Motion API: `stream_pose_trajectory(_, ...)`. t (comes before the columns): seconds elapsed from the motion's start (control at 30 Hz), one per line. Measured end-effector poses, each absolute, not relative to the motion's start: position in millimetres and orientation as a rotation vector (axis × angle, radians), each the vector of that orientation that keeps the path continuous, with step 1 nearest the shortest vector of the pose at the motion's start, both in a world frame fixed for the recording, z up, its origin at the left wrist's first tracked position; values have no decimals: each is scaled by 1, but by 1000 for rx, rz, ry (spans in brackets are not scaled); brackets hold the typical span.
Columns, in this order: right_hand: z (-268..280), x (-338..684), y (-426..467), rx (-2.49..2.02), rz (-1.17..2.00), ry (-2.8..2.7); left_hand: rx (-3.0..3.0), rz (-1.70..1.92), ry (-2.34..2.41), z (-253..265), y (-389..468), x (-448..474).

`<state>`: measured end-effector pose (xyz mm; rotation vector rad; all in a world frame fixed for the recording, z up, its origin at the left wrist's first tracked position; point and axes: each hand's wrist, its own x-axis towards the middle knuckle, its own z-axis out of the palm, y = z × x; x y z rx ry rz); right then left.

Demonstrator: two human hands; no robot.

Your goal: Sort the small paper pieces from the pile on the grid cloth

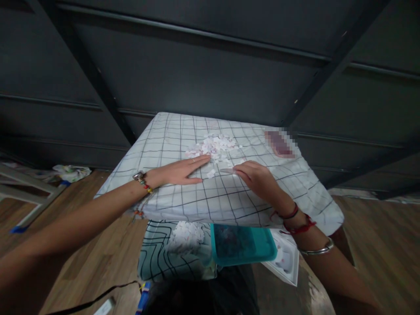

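Observation:
A loose pile of small white paper scraps [218,145] lies on the checked white tablecloth [177,127]. My left hand [182,169] rests flat on the cloth with fingers stretched out, its fingertips at the pile's near left edge. My right hand [254,177] is closed in a pinch on a thin, pale, flat piece [227,171] that points left across the cloth. What kind of thing this piece is, I cannot make out. A few scraps [211,173] lie between my two hands.
Below the table's near edge are a teal plastic tub [271,245] with dark contents, a heap of white scraps [187,236] on patterned cloth, and a white box [290,262]. A blurred-out object [280,143] lies at the far right. Dark panels [197,65] stand behind.

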<state>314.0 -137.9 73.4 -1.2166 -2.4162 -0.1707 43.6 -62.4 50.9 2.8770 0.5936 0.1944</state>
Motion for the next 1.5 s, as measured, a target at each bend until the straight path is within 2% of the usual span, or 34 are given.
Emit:
stream_pose_trajectory(0.27,72,303,-133,-1157,-87,-2620,2855,186,614,50,-65,41)
stream_pose_trajectory(1.03,78,311,-151,-1132,-63,-2614,2869,172,648,49,-66,42)
stream_pose_trajectory(1.27,75,335,-176,-1036,94,-2616,2888,168,638,49,-66,43)
stream_pose_trajectory(1.5,79,348,-208,-1128,188,-2581,2905,164,648,47,-64,43)
